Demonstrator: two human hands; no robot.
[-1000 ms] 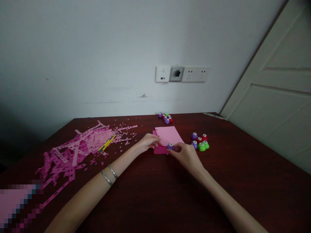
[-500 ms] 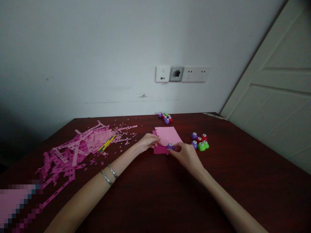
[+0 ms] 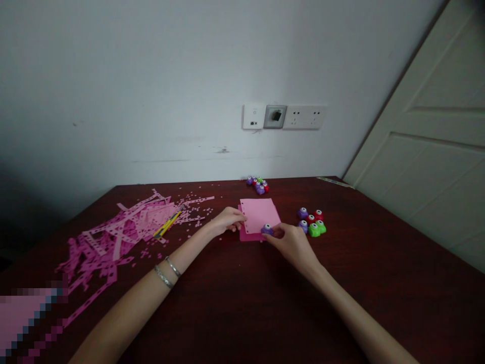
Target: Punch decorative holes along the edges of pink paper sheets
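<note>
A light pink paper sheet [image 3: 259,210] lies over a darker pink sheet [image 3: 250,237] in front of me. Small punched holes run down the light sheet's left side. My left hand [image 3: 228,220] is closed at that side, fingertips on the sheet's edge. At the near right corner, my right hand [image 3: 290,240] grips a purple craft punch [image 3: 267,229] between thumb and fingers. The punch has a round white top with a dark centre. It sits at the light sheet's near edge; whether paper is inside its slot is hidden.
Several purple, red and green punches [image 3: 313,229] stand to the right, more [image 3: 259,189] at the back. On the left lie punched pink paper strips [image 3: 140,222], scattered paper bits and a yellow cutter [image 3: 167,225]. A wall with sockets [image 3: 305,117] bounds the table's back.
My left hand has shifted slightly left along the sheet's edge. The light sheet has turned a little and lies straighter; the purple punch has moved slightly right with my right hand.
</note>
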